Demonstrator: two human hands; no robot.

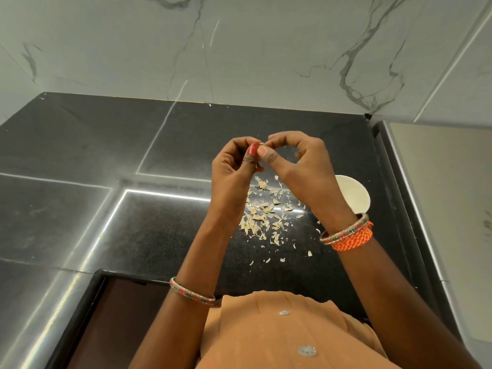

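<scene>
Observed from beside the tabletop (159,222): both hands are raised above the black surface, their tips meeting.

Left hand (234,166): the fingers (251,153) are curled inward, and the thumb, with a red-painted nail, is pressed up against the forefinger. They pinch a small pale piece (262,143).

Right hand (300,166): the thumb and forefinger are closed on the same piece from the opposite side. The remaining fingers are arched in a loose ring behind them.

The piece sits at the meeting point of the two pinches. Only a sliver shows above the thumbnails, so what it is cannot be determined.

Directly below the fingers, on the tabletop, lies a scatter of papery husks (262,217). It is dense under the wrists and thins out toward the person's body. None of it touches the hands.

Below and to the right of the fingers stands a white bowl (355,193), partly covered from view by the right wrist. Its contents cannot be seen.

Each wrist carries a patterned bangle (191,291). The right wrist also bears an orange woven band (352,239), lying against its bangle.

Beyond the fingers, a white veined wall (239,49) rises from the back edge of the tabletop.
</scene>
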